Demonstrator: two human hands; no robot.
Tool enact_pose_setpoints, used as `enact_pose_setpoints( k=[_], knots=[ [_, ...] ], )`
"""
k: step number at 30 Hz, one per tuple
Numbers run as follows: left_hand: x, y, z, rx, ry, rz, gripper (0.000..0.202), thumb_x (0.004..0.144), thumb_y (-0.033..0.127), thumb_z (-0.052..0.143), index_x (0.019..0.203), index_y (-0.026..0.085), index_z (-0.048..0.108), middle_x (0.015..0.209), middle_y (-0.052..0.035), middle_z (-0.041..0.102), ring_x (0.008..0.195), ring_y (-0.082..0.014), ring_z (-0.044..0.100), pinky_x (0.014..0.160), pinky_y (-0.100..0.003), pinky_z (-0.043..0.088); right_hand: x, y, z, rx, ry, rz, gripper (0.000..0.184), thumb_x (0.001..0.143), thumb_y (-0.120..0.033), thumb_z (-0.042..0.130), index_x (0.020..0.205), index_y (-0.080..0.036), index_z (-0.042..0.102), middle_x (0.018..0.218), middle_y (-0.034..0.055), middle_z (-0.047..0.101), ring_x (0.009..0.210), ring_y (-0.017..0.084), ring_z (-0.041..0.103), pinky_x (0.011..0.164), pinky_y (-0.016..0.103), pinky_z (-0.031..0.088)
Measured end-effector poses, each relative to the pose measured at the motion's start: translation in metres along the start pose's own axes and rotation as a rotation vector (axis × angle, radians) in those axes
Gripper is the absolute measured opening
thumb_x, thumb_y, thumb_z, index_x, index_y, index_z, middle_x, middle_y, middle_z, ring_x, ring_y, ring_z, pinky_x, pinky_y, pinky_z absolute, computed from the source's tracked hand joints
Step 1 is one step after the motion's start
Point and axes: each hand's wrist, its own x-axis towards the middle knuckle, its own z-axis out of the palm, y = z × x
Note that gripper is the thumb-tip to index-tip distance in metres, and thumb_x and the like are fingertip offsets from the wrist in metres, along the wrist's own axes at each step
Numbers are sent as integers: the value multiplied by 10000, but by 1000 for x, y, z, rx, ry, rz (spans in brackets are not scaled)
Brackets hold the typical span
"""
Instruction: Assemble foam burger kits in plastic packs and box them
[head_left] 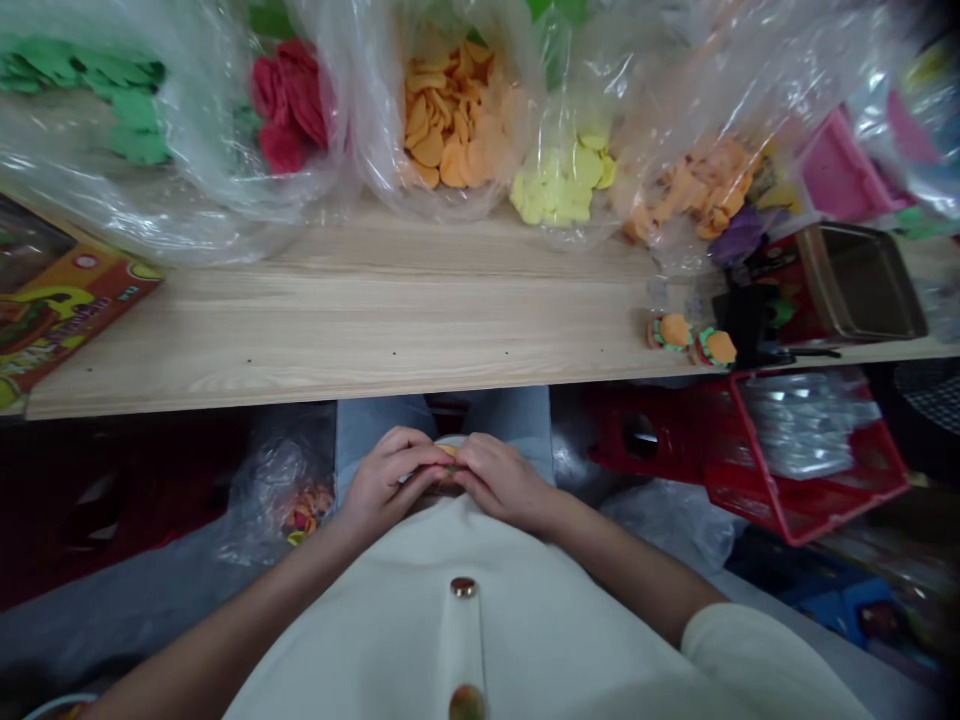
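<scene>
Close to my body, above my lap, both hands hold a small toy burger (449, 451) of soft layered pieces. An orange top shows between the fingertips, with bits of red and green under it. My left hand (391, 476) is closed on its left side, thumb below and fingers above. From the right, my right hand (501, 477) pinches the same burger. Most of it is hidden by the fingers. Two similar toy burgers, a left one (673, 331) and a right one (716, 347), sit near the table's front edge at the right.
Along the back of the wooden table (322, 320) lie plastic bags of green pieces (139, 125), red pieces (291, 105), orange discs (450, 120) and yellow pieces (559, 185). A printed box (67, 310) stands left. Below the table's right end is a red basket (765, 450) holding clear plastic packaging.
</scene>
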Motion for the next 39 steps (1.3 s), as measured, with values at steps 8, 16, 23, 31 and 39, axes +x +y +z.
enact_pose_setpoints(
  k=[8, 16, 23, 31, 39],
  knots=[
    [10, -5, -11, -211, -58, -221, 198, 823, 257, 530, 983, 252, 647, 909, -28, 603, 864, -143, 566, 779, -278, 459, 0, 9, -4, 194, 82, 48, 167, 903, -277, 377, 815, -194, 493, 779, 18, 499, 749, 136, 460, 705, 263, 386],
    [23, -16, -7, -744, 297, -636, 220, 712, 342, 647, 856, 183, 598, 834, -21, 623, 738, -143, 570, 681, -279, 470, 17, 27, -17, 726, 292, 325, 264, 854, -457, 447, 783, -203, 454, 700, -16, 495, 668, 119, 488, 633, 244, 412],
    [26, 0, -31, -722, 466, -646, 207, 679, 376, 665, 708, 178, 611, 596, 9, 577, 537, -117, 504, 547, -251, 416, 68, 10, -44, 690, 71, 324, 353, 792, -419, 569, 1098, -259, 496, 1078, 41, 547, 870, 155, 548, 759, 303, 469],
    [16, -16, -184, -136, 632, -414, 311, 851, 419, 389, 903, 195, 598, 848, -65, 631, 738, -179, 567, 712, -329, 445, 190, -50, -51, 857, -208, 310, 425, 817, -527, 481, 1035, -190, 621, 933, 79, 650, 726, 178, 609, 623, 310, 500],
    [6, -74, -351, 1007, 490, -651, 478, 644, 614, 563, 837, 176, 562, 908, -157, 594, 931, -361, 511, 777, -453, 355, 267, -76, -40, 1181, -127, 424, 429, 855, -530, 414, 1032, -191, 606, 887, 53, 640, 669, 116, 580, 590, 247, 508]
  ],
)
